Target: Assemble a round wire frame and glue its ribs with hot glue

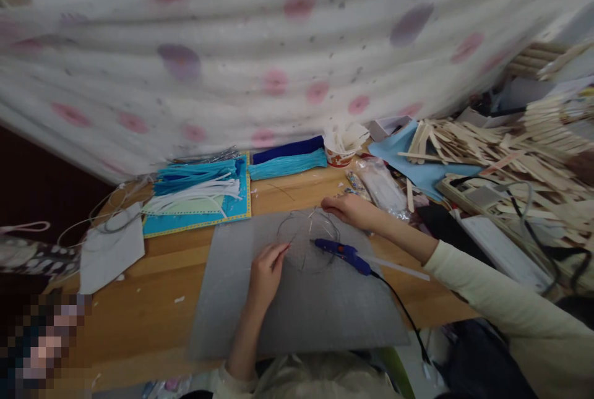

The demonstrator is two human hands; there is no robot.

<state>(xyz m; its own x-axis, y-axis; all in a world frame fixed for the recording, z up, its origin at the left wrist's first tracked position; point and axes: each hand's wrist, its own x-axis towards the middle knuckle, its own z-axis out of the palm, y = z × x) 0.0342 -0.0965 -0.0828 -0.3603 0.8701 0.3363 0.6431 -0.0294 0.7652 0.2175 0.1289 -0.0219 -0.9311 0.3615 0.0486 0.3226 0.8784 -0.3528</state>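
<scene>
A thin wire ring [279, 226] with wires crossing inside it lies on a grey mat [288, 318]. My left hand [269, 269] is at the ring's lower left, fingers pinched on a thin wire end. At the ring's upper right, my right hand [346, 208] has its fingertips closed at the rim; what they grip is too small to make out. A blue glue gun [342, 252] rests on the mat over the ring's right side, its nozzle towards the middle. A translucent glue stick [399, 267] sticks out behind it, and a black cord runs down right.
Blue and white pipe cleaners [199, 176] lie on a blue sheet at the back left. A paper cup [342, 153] stands behind the mat. Wooden sticks [468, 148] and a white power strip [508, 253] are at the right. A white board [111, 250] lies left.
</scene>
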